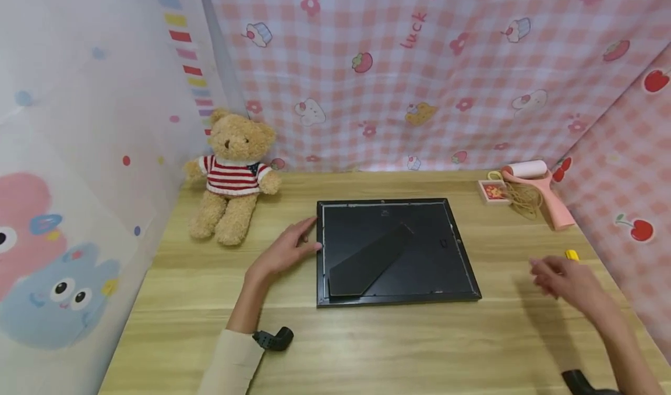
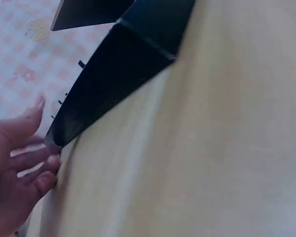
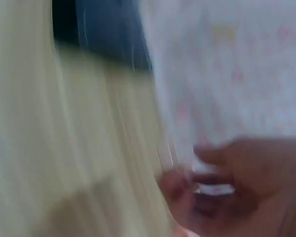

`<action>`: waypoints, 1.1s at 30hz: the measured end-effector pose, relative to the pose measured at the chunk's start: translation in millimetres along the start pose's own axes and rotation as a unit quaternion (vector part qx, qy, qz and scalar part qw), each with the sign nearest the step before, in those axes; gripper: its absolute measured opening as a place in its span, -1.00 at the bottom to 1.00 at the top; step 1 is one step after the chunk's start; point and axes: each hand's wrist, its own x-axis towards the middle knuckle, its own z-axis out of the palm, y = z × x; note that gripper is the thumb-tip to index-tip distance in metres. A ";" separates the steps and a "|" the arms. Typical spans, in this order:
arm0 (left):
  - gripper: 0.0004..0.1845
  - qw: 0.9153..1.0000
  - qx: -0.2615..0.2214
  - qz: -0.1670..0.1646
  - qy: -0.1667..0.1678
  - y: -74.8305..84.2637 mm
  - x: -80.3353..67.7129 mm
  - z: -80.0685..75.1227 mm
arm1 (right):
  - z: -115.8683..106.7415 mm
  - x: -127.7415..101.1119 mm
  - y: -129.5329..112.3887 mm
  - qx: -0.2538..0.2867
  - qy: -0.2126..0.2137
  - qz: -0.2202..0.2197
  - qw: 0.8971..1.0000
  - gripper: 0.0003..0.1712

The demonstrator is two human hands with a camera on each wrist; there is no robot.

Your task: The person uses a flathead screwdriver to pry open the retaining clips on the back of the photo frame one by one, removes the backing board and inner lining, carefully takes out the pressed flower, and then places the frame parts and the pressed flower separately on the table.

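I have the left hand (image 1: 285, 249) at the left edge of the black picture frame (image 1: 414, 264), its fingers relaxed and uncurled, their tips touching the rim without gripping it. The frame lies face down on the bench (image 1: 398, 348), with its slanted stand (image 1: 362, 270) on the upturned back.

I read the right hand (image 1: 568, 284) as released: it is off the bench to the right of the frame, well apart from it, its fingers loosely bent with nothing that I can make out in them. A small yellow thing (image 1: 572, 255) shows just beyond it in the head view, partly hidden.

The left wrist camera gives me what the head camera cannot: the fingers low against the frame's side, and little dark tabs (image 2: 81, 64) sticking up along its edge. The right wrist feed is badly blurred; I get only the bent fingers, a shadow on the bench and a dark corner of the frame. Only the head view lets me see the teddy bear (image 1: 230, 176) on the left and the pink roller (image 1: 555, 205) at the far right.
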 end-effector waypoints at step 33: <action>-0.54 0.972 0.227 0.044 0.046 -29.4 -25.4 30.0 | 111.5 38.2 -90.7 0.208 -0.087 -0.025 0.974 -0.61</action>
